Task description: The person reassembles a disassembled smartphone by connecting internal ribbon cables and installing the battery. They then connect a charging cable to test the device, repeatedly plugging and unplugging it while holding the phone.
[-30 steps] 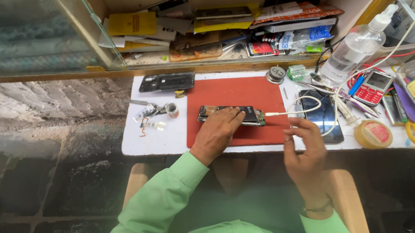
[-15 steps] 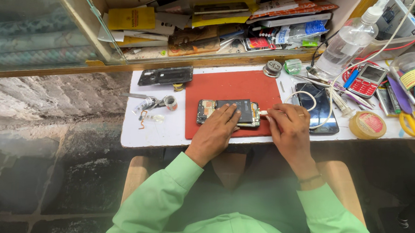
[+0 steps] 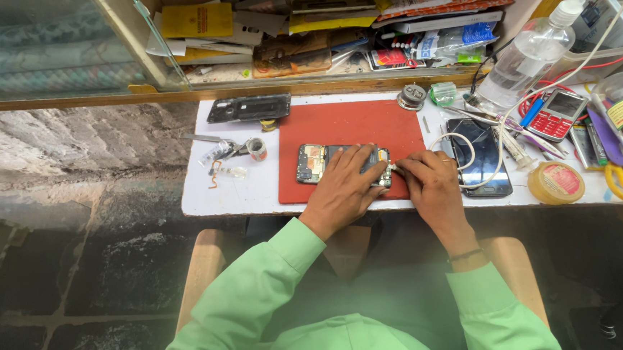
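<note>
Evidently left hand point(image 3: 345, 186) lies flat on opened phone point(image 3: 341, 164), pinning it to red mat point(image 3: 350, 127); right hand point(image 3: 430, 184) fingers pinched at phone's end, steadying fine work.

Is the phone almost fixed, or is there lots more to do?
Done: the opened phone lies on the red mat with its insides showing, and its black back cover sits apart on the table. In hand: the left hand presses the phone flat while the right hand works at its right end. Left: the cover is not back on, so closing up probably remains.
</note>
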